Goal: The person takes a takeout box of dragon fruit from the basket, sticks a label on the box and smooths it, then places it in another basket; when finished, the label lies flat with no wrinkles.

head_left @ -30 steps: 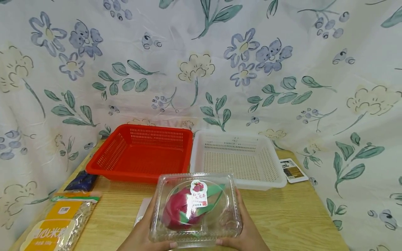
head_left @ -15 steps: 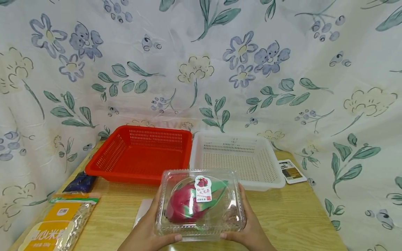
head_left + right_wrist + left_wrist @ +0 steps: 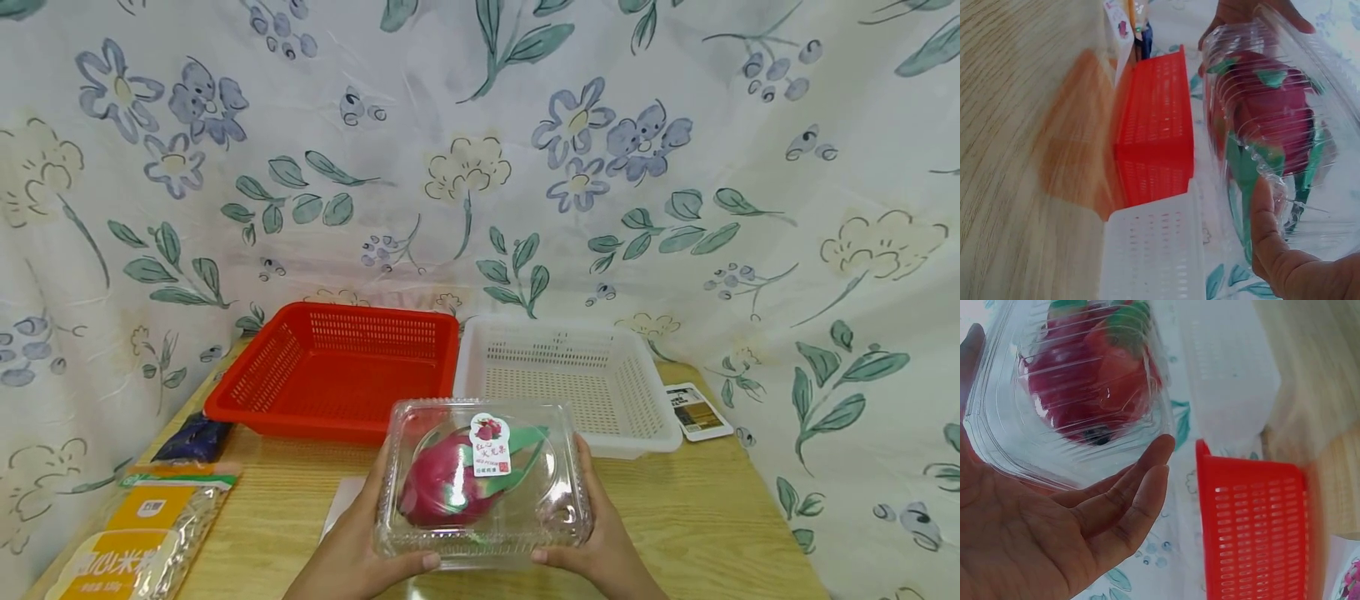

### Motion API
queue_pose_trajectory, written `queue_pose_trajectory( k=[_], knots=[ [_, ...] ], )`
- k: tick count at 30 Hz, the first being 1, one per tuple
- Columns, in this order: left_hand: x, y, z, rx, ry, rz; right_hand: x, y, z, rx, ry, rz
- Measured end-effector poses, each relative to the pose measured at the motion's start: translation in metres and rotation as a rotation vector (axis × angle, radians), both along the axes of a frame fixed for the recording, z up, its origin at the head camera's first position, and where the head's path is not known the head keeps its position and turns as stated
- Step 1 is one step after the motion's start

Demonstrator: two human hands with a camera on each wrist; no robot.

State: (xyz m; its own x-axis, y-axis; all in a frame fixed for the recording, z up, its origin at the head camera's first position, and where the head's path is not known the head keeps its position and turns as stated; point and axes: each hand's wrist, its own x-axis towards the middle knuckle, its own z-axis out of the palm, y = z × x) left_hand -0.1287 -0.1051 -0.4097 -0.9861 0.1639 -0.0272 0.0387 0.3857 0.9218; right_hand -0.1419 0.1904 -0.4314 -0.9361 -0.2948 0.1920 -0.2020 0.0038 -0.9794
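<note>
A clear plastic clamshell box (image 3: 551,517) is held up above the table in the head view, tilted toward me. Inside lies a dragon fruit (image 3: 442,487), magenta with green leaf tips, under a white label (image 3: 491,450). My left hand (image 3: 371,529) grips the box's left side, thumb on the near edge. The right hand (image 3: 596,525) grips the opposite side in the same way. In the left wrist view, fingers (image 3: 1129,512) of the left hand bend along the box wall. A fingertip of the right hand (image 3: 1279,250) presses the ribbed side in the right wrist view.
Behind the box stand a red basket (image 3: 352,379) and a white basket (image 3: 562,387), side by side. A yellow food bag (image 3: 142,533) and a dark blue packet (image 3: 191,437) lie at left. Right of the white basket is a card (image 3: 697,411). A pale card (image 3: 341,504) lies partly behind my left hand.
Both hands have raised the box slightly and shifted it a little to the right, with a small change in its tilt. The baskets and packets stay in place.
</note>
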Motion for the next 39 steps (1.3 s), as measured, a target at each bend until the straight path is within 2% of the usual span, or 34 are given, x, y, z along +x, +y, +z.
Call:
queue_pose_trajectory(
  k=[4,10,17,24,32,39],
  knots=[
    [-0.002,0.002,0.003,-0.008,-0.002,0.005,-0.001,0.003,0.001,-0.006,-0.020,-0.022],
    [-0.003,0.003,0.004,0.029,0.040,-0.014,-0.001,0.006,0.004,-0.021,-0.072,-0.054],
    [0.000,0.005,0.003,-0.074,0.042,-0.012,-0.005,0.011,0.006,0.009,-0.088,-0.124],
    [-0.002,0.006,-0.002,-0.131,0.062,-0.007,-0.009,0.017,0.005,-0.026,-0.100,-0.120],
    [-0.006,0.007,-0.003,-0.146,0.041,-0.059,-0.016,0.022,0.005,-0.014,-0.141,-0.171],
    [-0.012,0.011,-0.006,-0.168,0.027,-0.036,-0.022,0.024,0.006,-0.033,-0.169,-0.182]
  ],
)
